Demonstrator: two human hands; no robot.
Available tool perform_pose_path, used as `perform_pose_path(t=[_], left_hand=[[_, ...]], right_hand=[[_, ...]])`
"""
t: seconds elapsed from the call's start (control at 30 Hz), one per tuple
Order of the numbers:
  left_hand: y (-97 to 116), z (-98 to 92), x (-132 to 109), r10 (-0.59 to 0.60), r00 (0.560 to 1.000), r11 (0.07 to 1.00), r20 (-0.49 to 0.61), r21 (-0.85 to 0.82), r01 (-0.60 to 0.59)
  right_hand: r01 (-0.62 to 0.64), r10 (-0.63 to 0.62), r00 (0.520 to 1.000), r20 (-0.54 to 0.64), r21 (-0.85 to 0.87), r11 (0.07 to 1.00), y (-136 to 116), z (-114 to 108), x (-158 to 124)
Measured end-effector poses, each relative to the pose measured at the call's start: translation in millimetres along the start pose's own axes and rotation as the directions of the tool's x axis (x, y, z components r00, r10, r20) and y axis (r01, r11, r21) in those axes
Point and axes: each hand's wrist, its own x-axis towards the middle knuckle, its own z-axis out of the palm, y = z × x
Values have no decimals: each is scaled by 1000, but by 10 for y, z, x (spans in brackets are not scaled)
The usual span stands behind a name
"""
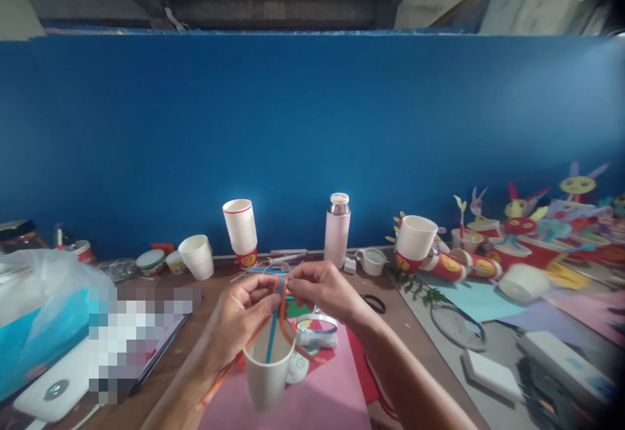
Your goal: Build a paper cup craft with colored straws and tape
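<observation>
A white paper cup (267, 388) stands in front of me, a blue drinking straw (273, 335) rising out of it. Around the straw's top runs a thin orange strip (289, 326); part of it curves down on the right, and another length trails left past my wrist. My left hand (247, 309) is closed, thumb and index finger pinching the straw and strip near the top. Close beside it, my right hand (319, 287) pinches the orange strip at the same spot. Fingers partly hide how the strip wraps the straw.
Under the cup lies pink paper (342, 384), with a tape roll (322, 323) behind. Farther back stand stacked paper cups (239, 228) and a pink thermos (336, 235). Cup figures (520, 225) crowd the right; a white power bank (53, 391) lies left.
</observation>
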Motion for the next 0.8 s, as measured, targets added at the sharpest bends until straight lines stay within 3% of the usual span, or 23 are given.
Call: perform_pose_path(t=[0.43,0.8], left_hand=[[2,-4,7,112,990,977,-85,192,-94],[-19,-26,19,188,975,927,-118,348,-137]], right_hand=[[-23,23,1000,-15,6,1000,48,-4,15],[-47,45,999,-19,-138,989,50,-62,7]])
